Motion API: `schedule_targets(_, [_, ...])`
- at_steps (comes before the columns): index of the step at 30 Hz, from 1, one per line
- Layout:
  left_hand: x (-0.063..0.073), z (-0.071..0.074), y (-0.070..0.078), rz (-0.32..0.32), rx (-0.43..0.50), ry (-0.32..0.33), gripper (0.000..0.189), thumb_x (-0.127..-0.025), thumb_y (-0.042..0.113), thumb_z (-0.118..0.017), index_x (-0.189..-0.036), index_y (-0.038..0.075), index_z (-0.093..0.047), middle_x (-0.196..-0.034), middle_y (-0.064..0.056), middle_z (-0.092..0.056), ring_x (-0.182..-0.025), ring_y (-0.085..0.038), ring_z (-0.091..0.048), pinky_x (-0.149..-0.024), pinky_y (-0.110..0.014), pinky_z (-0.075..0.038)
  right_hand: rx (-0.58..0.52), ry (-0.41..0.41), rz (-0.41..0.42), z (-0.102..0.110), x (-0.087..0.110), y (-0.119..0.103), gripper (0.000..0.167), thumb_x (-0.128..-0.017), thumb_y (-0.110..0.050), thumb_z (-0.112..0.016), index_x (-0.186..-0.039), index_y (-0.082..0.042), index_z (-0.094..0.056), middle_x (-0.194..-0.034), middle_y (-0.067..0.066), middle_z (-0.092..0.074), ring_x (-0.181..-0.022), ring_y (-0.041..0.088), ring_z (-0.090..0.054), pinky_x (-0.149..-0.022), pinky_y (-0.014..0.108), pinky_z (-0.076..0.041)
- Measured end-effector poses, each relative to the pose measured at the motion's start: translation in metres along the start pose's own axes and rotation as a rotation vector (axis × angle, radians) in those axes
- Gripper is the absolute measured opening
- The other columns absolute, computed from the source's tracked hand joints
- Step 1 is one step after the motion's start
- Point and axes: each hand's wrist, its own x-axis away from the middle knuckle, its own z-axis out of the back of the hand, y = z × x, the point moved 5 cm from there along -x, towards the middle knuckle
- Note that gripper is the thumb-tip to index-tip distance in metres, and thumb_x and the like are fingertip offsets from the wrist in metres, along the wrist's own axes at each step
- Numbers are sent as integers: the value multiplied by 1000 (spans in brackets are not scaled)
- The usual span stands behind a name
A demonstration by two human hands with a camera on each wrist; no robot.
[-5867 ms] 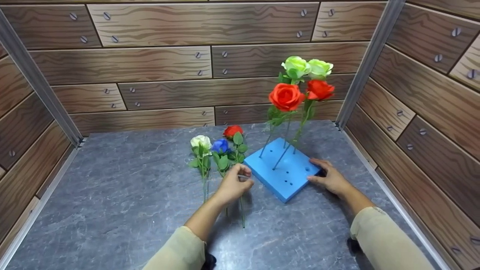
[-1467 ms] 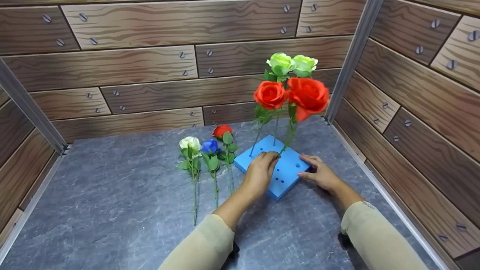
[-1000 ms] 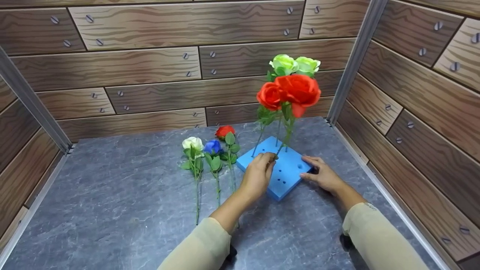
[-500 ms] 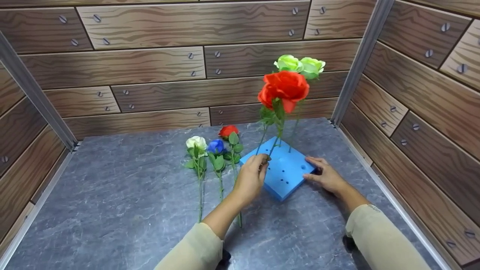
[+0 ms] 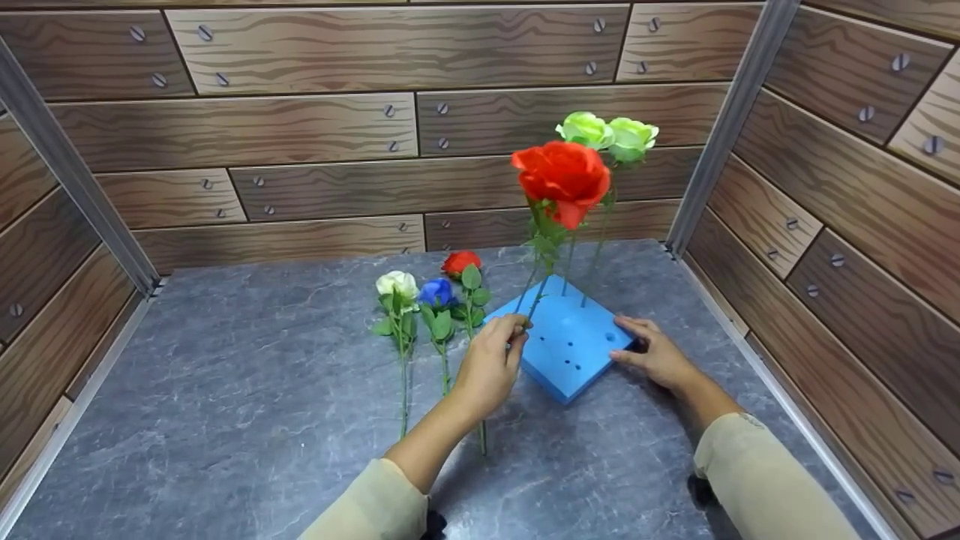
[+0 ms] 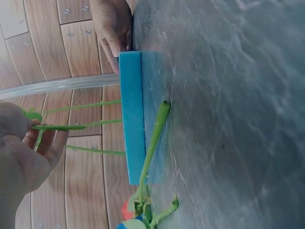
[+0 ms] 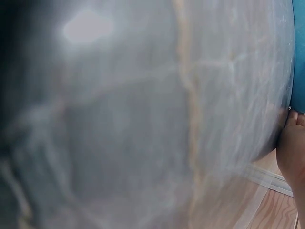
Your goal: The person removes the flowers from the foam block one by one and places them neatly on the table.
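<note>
My left hand (image 5: 487, 369) pinches the stem of an artificial red rose (image 5: 564, 180), held upright over the left part of a blue block (image 5: 589, 330) with holes. In the left wrist view, the cut end of the held stem (image 6: 71, 127) is free, apart from the block. My right hand (image 5: 661, 360) grips the block's right corner between thumb and fingers. Two light green roses (image 5: 631, 139) stand in the block's back holes. Another red rose there is mostly hidden behind the held one; its stem (image 6: 102, 151) enters the block.
Left of the block lie a white rose (image 5: 397, 285), a blue rose (image 5: 436, 292) and a red rose (image 5: 460, 262) on the grey marbled table (image 5: 225, 375). Wood-patterned walls (image 5: 322, 127) close off the back and sides.
The left hand, empty at first, has gripped the front red rose's stem and drawn it out of the block. Hand and rose have since moved left, covering the other standing red rose.
</note>
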Motion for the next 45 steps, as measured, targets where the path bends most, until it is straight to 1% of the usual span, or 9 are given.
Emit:
schedule_targets(5, [5,10,2,9,41,7,17,-112,10,-59,-126,8,-68,-111,-10,-71,-101,-21,-71,-83,-29,-62,-8,9,24,2,-2,-2,78,-100,-24,-80,-166,-3,-41,-169,26,-33,-165,52,-18,-136,69,-14])
schedule_targets(13, [18,27,-5,73,103,-7,16,-110,3,-59,-125,5,-66,-113,-13,-70,-105,-25,-73,-88,-31,-66,-1,1,19,1,-4,2,79,-101,-26,-80,-166,-4,-41,-169,26,-32,-165,52,-17,-136,69,-13])
schedule_targets(18, [27,41,-11,84,76,12,16,-108,0,-62,-123,4,-66,-113,-14,-72,-105,-27,-75,-87,-33,-67,-6,-4,24,-1,-4,2,79,-101,-25,-79,-166,-3,-40,-168,26,-32,-165,52,-17,-136,69,-14])
schedule_targets(24, [38,55,-19,123,38,13,18,-107,0,-63,-123,8,-66,-112,-12,-72,-101,-24,-74,-84,-30,-67,-6,-4,43,0,-4,0,79,-101,-21,-80,-166,0,-40,-166,29,-33,-163,53,-20,-135,68,-17])
schedule_targets(29, [46,67,-25,162,44,22,23,-105,-4,-61,-125,7,-66,-114,-12,-69,-101,-23,-72,-85,-31,-66,-4,-9,33,1,-5,3,80,-101,-23,-80,-166,-2,-39,-166,28,-33,-163,52,-19,-135,69,-16])
schedule_targets(32, [50,75,-29,205,60,27,26,-104,-8,-60,-125,5,-66,-117,-14,-66,-103,-24,-71,-87,-31,-66,0,-19,30,1,-5,3,82,-101,-25,-80,-167,-3,-38,-167,27,-32,-164,52,-16,-135,69,-14])
schedule_targets(37, [56,86,-35,255,34,9,27,-104,-6,-60,-126,8,-66,-112,-10,-64,-101,-21,-67,-86,-31,-65,13,-24,38,1,-6,2,82,-102,-27,-79,-168,-3,-37,-169,27,-30,-165,52,-15,-135,70,-13])
schedule_targets(41, [62,95,-40,270,12,2,33,-102,-7,-63,-130,9,-63,-108,-9,-66,-99,-20,-67,-89,-36,-64,11,-22,48,0,-6,2,81,-102,-25,-78,-167,-2,-36,-168,28,-29,-164,53,-16,-134,72,-13])
schedule_targets(45, [68,103,-47,291,4,12,42,-99,-9,-66,-137,6,-59,-105,-11,-68,-96,-21,-69,-88,-39,-63,7,-21,53,0,-5,1,81,-102,-25,-78,-167,-1,-37,-167,29,-30,-163,53,-18,-134,72,-15])
